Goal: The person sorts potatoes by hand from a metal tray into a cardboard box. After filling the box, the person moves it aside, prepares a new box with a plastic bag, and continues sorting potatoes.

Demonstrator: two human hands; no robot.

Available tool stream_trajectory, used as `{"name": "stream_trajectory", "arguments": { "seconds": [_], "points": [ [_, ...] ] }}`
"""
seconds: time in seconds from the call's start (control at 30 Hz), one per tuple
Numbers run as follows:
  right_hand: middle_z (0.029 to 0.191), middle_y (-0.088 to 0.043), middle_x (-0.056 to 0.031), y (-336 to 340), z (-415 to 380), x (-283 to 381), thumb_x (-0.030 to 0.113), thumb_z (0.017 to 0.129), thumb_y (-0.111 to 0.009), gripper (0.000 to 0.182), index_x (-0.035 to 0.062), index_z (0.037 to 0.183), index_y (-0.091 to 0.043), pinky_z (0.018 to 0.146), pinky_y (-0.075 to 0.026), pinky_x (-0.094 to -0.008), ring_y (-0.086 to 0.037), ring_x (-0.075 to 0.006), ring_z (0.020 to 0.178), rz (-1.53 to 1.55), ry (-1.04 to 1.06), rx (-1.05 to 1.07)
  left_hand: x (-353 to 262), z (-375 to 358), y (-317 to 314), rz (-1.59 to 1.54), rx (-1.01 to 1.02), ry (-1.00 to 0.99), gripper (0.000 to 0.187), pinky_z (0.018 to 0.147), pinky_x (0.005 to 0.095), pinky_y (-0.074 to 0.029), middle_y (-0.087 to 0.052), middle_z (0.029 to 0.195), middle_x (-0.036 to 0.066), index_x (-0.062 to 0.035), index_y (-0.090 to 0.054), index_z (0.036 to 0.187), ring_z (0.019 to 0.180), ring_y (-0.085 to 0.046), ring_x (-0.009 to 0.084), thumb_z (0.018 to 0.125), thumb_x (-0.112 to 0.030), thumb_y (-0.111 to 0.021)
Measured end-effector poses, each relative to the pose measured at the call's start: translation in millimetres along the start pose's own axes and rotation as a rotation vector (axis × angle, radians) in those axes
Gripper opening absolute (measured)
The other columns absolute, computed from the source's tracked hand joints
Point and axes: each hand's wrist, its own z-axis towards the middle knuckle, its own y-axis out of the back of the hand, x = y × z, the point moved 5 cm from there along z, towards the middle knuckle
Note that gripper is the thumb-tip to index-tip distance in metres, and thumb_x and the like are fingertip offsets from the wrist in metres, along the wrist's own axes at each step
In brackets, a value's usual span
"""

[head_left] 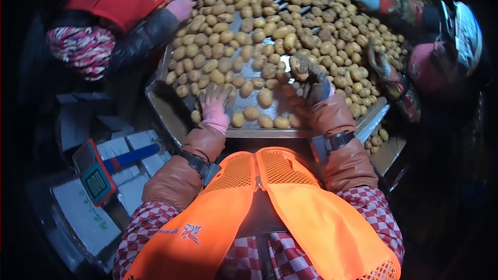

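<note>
Potatoes (264,98) cover a metal sorting table (244,103) in front of me. My left hand (215,108), in a pink glove with soiled grey fingers, rests palm down at the table's near left part. Its fingers are spread over a few potatoes and grip none. My right hand (317,84), in a dirty dark glove, is raised a little over the table to the right of the middle. Its thumb and fingers are closed around a brownish potato (299,67). Several loose potatoes lie along the near edge between my hands.
A co-worker in a red vest (127,0) stands at the left, pink gloves at the table's edge. Another person's gloved hands (379,62) reach in from the right. A digital scale (96,179) and white boxes (85,212) stand at lower left. Potatoes lie in a right-side chute (376,142).
</note>
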Motion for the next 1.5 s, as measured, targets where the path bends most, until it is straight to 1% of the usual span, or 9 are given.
{"name": "stream_trajectory", "arguments": {
  "seconds": [0.3,0.43,0.53,0.57,0.73,0.93,1.03,1.4,1.5],
  "points": [
    [0.129,-0.064,-0.0089,22,-55,-30,0.059,0.095,-0.054,0.062,0.0170,0.141,-0.052,0.072,-0.053,-0.0341,-0.066,-0.0243,0.099,0.315,0.101,0.076,-130,42,-7,0.028,0.181,-0.630,0.054,0.114,0.0561,-0.030,-0.057,0.135,0.015,-0.0229,-0.056,0.139,0.132,-0.046,0.0399,0.087,-0.035,-0.065],
    [0.136,-0.059,-0.0073,38,-75,-37,0.052,0.098,-0.054,0.058,0.0133,0.141,-0.051,0.088,-0.052,-0.0349,-0.061,-0.0247,0.110,0.362,0.109,0.004,-135,69,15,-0.380,0.159,-0.375,0.052,0.097,0.0439,-0.048,-0.069,0.113,0.014,-0.0139,-0.053,0.139,0.110,-0.064,0.0354,0.093,-0.037,-0.062],
    [0.136,-0.059,-0.0100,10,-88,-42,0.046,0.097,-0.056,0.053,0.0106,0.138,-0.053,0.089,-0.053,-0.0364,-0.062,-0.0245,0.109,0.173,0.096,0.107,-179,54,33,-0.944,0.609,-0.161,0.061,0.094,0.0438,-0.051,-0.068,0.118,0.021,-0.0085,-0.051,0.141,0.108,-0.064,0.0405,0.087,-0.029,-0.071],
    [0.133,-0.060,-0.0124,-27,-107,-34,0.043,0.096,-0.060,0.052,0.0093,0.135,-0.055,0.087,-0.054,-0.0360,-0.063,-0.0244,0.108,0.153,0.108,0.265,-198,54,36,-0.690,0.480,-0.230,0.067,0.094,0.0434,-0.051,-0.067,0.117,0.025,-0.0088,-0.052,0.140,0.111,-0.063,0.0400,0.081,-0.029,-0.078],
    [0.121,-0.060,-0.0146,4,-106,-31,0.003,0.076,-0.076,0.056,0.0099,0.129,-0.058,0.091,-0.052,-0.0401,-0.061,-0.0325,0.109,-1.342,1.188,0.234,-208,40,26,-0.416,0.503,-0.402,0.069,0.092,0.0445,-0.052,-0.066,0.117,0.025,-0.0158,-0.049,0.143,0.109,-0.064,0.0398,0.079,-0.026,-0.074],
    [0.098,-0.065,-0.0145,8,-137,-23,0.009,0.081,-0.071,0.024,0.0053,0.103,-0.066,0.078,-0.052,-0.0388,-0.065,-0.0307,0.093,-1.295,0.689,-0.130,-235,17,8,-0.280,0.537,-0.346,0.064,0.083,0.0486,-0.053,-0.069,0.104,0.024,-0.0175,-0.053,0.137,0.095,-0.068,0.0409,0.078,-0.031,-0.075],
    [0.087,-0.066,-0.0162,11,-155,-14,0.011,0.078,-0.072,0.019,0.0032,0.095,-0.067,0.068,-0.051,-0.0400,-0.067,-0.0308,0.079,-1.158,0.858,-0.224,-257,11,20,-0.297,0.491,-0.439,0.068,0.078,0.0469,-0.054,-0.069,0.102,0.022,-0.0150,-0.051,0.137,0.094,-0.067,0.0407,0.077,-0.038,-0.075],
    [0.107,-0.068,-0.0070,97,-158,-60,0.023,0.099,-0.055,0.029,0.0068,0.122,-0.063,0.074,-0.055,-0.0296,-0.066,-0.0168,0.094,0.146,0.317,-0.499,-301,-6,-13,-0.284,0.383,-0.728,0.070,0.071,0.0475,-0.053,-0.069,0.097,0.017,-0.0103,-0.048,0.136,0.087,-0.068,0.0378,0.075,-0.029,-0.075],
    [0.117,-0.066,-0.0099,95,-166,-49,0.037,0.103,-0.045,0.043,0.0071,0.130,-0.059,0.085,-0.055,-0.0337,-0.066,-0.0204,0.102,-0.443,0.441,-0.503,-305,0,-13,-0.347,0.346,-0.802,0.068,0.071,0.0465,-0.053,-0.069,0.100,0.017,-0.0097,-0.051,0.134,0.088,-0.068,0.0375,0.072,-0.022,-0.076]
  ]
}}
